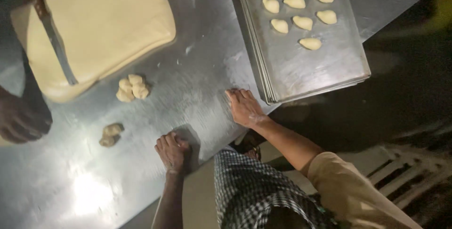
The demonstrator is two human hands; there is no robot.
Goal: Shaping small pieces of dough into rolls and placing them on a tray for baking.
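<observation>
My left hand rests on the steel table near its front edge, fingers curled down; whatever lies under it is hidden. My right hand lies palm down and flat on the table, just in front of the near corner of a stack of metal baking trays. Several small shaped dough pieces sit in rows on the top tray. Two small lumps of dough lie left of my hands, one near the big slab, one closer to the edge.
A large pale slab of dough fills the far left of the table, with a long knife lying across it. Another person's hand is at the left edge. Beyond the table's right edge the floor is dark.
</observation>
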